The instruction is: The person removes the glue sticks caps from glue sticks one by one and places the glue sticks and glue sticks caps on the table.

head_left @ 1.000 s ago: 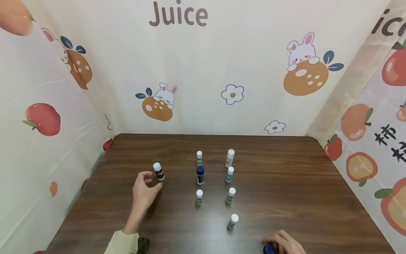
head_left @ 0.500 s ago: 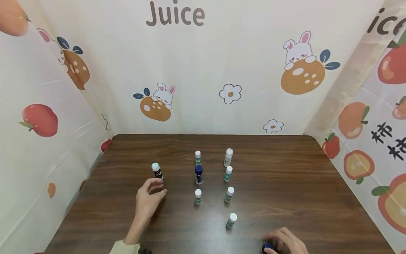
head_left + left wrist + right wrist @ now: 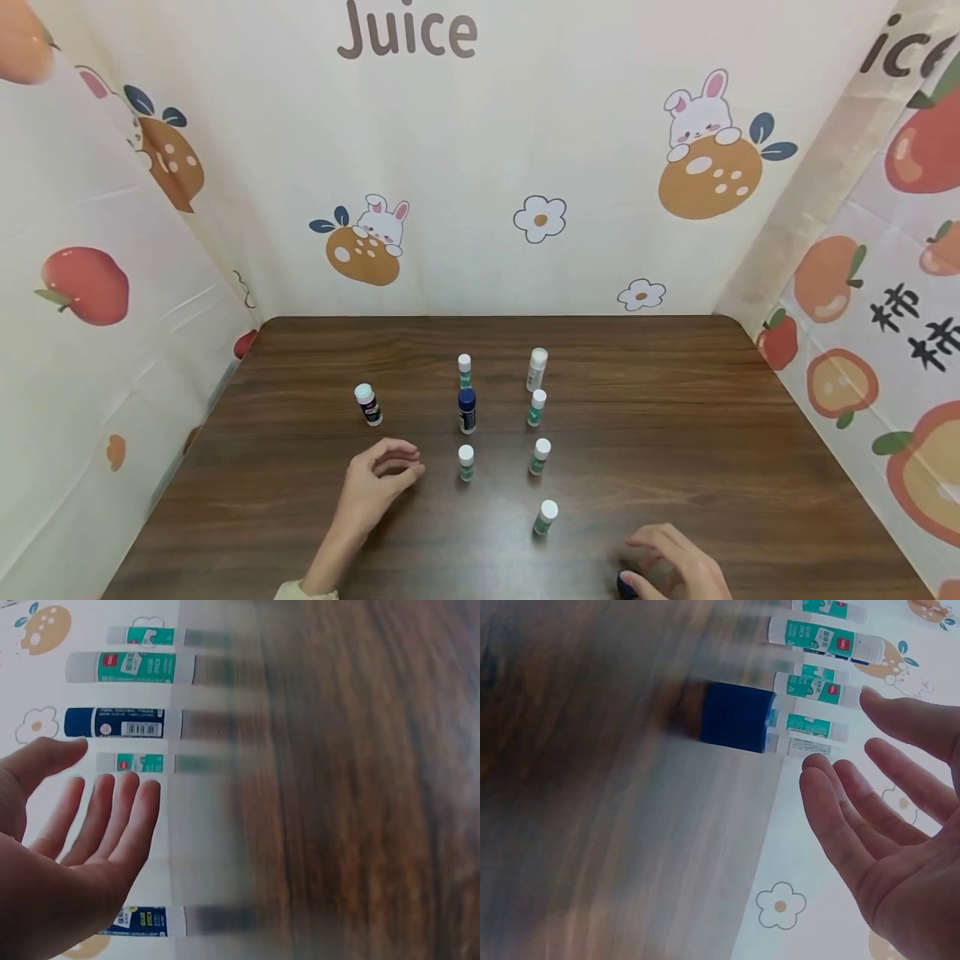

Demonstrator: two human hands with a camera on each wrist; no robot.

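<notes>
left hand: fingers spread, nothing held | right hand: spread, dark blue cylinder seen upright just beside | if lifted, best gripped squarely; white-capped glue stick (near left hand) should be left unbumped

Left fingers near upright white-capped tube

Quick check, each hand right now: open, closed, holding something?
Left hand: open, holding nothing.
Right hand: open, holding nothing, near a short dark-blue cylinder.
</notes>
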